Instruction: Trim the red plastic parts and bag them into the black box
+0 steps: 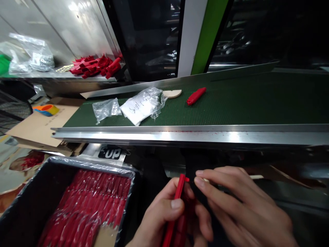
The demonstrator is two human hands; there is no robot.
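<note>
My left hand (164, 216) is closed round a long red plastic part (177, 202), thumb pressed on its side, low in the middle of the view. My right hand (241, 206) sits just to its right, fingers drawn together in a pinch at the part's top end; a small pale object shows between the fingertips, too small to name. Both hands are below the steel front rail (195, 135) of a green conveyor belt (244, 103).
On the belt lie a red part (196, 95), a pale flat piece (173, 93), and clear plastic bags (141, 104). A black bin lined with plastic (33, 202) at lower left holds several red parts. More red parts (96, 66) are piled on a steel shelf at upper left. Cardboard (38, 127) lies at left.
</note>
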